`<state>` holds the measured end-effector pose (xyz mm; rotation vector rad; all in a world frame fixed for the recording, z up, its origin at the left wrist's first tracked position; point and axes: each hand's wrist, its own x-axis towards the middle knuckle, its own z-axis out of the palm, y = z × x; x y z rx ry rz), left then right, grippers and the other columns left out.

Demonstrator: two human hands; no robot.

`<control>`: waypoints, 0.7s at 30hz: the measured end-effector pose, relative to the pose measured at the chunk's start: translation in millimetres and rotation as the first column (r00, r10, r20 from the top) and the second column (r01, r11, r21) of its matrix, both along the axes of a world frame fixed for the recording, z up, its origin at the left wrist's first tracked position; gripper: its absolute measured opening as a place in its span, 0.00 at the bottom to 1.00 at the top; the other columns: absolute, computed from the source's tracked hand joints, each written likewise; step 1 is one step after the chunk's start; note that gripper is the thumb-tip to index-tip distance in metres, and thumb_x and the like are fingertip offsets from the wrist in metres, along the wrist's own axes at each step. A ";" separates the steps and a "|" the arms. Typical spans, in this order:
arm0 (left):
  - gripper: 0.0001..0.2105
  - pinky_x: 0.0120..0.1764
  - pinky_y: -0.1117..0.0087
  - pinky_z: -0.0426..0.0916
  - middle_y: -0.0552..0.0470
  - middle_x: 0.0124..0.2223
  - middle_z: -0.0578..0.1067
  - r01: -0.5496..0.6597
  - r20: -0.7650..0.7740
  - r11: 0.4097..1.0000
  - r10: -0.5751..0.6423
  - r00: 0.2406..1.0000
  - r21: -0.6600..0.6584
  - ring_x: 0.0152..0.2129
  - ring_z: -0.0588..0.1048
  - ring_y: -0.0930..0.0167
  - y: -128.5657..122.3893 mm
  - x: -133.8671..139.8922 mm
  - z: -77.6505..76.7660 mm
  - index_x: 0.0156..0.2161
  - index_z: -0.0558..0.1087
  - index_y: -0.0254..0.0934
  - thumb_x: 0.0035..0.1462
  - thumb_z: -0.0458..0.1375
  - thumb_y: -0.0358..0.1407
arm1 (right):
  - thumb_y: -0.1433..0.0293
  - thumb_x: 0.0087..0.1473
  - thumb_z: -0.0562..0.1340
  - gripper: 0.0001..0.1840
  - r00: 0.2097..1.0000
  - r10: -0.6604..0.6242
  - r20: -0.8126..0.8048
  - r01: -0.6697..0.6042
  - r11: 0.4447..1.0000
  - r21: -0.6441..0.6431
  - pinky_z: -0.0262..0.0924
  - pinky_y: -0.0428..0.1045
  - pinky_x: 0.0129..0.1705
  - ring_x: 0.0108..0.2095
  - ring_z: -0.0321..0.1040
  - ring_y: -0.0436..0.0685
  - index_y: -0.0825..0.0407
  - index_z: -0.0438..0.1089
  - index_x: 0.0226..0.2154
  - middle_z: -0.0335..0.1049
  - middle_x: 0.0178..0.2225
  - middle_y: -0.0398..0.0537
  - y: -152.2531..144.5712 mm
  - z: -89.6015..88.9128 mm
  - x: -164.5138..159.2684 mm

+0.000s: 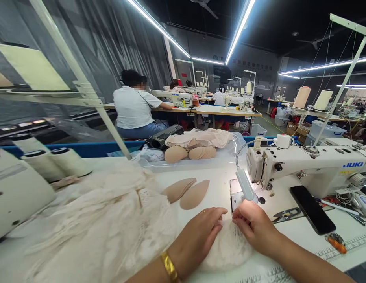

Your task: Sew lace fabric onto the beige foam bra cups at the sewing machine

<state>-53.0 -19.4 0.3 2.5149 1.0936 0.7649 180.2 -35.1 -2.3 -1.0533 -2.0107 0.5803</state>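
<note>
A piece of cream lace fabric (pixel 228 251) lies on the table in front of the sewing machine (pixel 301 161). My left hand (pixel 197 234) closes on its left side, thumb and fingers together at the upper edge. Opposite it, my right hand (pixel 255 226) pinches the same edge, close to the machine's lit needle area. A small lamp (pixel 244 184) on a bendable neck partly covers that area and shines on my right hand. Beyond my left hand lie beige leaf-shaped pads (pixel 195 194), some of them stacked.
A large heap of cream lace fabric (pixel 112 220) covers the left. A clear plastic bin (pixel 159 168) with beige pads stands behind. Thread snips (pixel 287 214), a black phone (pixel 313 209) and an orange-handled tool (pixel 336 243) lie at right. A person (pixel 135 104) sits farther back.
</note>
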 end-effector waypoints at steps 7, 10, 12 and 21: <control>0.24 0.30 0.66 0.65 0.55 0.27 0.75 -0.090 -0.148 0.937 0.042 0.988 -0.337 0.26 0.74 0.65 9.4 4.0 22.0 0.31 0.68 0.41 0.71 0.42 0.54 | 0.66 0.66 0.60 0.07 0.972 -0.029 -0.231 -0.027 0.971 -0.236 0.58 0.49 0.35 0.34 0.65 0.56 0.48 0.68 0.35 0.68 0.32 0.44 -3.3 8.6 4.9; 0.28 0.30 0.65 0.64 0.53 0.26 0.72 -0.117 -0.181 0.944 0.062 0.981 -0.310 0.25 0.73 0.64 20.7 -5.1 36.2 0.27 0.63 0.41 0.71 0.38 0.56 | 0.63 0.66 0.59 0.08 0.940 -0.025 -0.340 -0.116 0.915 -0.387 0.58 0.50 0.35 0.31 0.64 0.55 0.49 0.66 0.36 0.70 0.31 0.43 0.7 6.1 3.0; 0.24 0.39 0.60 0.70 0.49 0.35 0.79 -0.208 -0.228 0.970 0.175 0.958 -0.127 0.34 0.78 0.59 33.4 -14.3 41.8 0.36 0.72 0.41 0.72 0.41 0.52 | 0.63 0.66 0.59 0.08 0.943 -0.020 -0.332 -0.128 0.899 -0.419 0.57 0.50 0.35 0.30 0.64 0.55 0.49 0.66 0.36 0.71 0.30 0.43 2.4 4.3 2.4; 0.18 0.57 0.47 0.71 0.35 0.43 0.84 -0.274 -0.392 0.944 0.325 0.861 0.183 0.51 0.80 0.50 76.9 -35.4 19.8 0.33 0.80 0.37 0.65 0.48 0.34 | 0.64 0.62 0.61 0.07 0.983 -0.083 -0.166 0.018 0.931 -0.363 0.56 0.51 0.38 0.36 0.63 0.58 0.49 0.69 0.35 0.67 0.34 0.45 4.4 5.6 6.4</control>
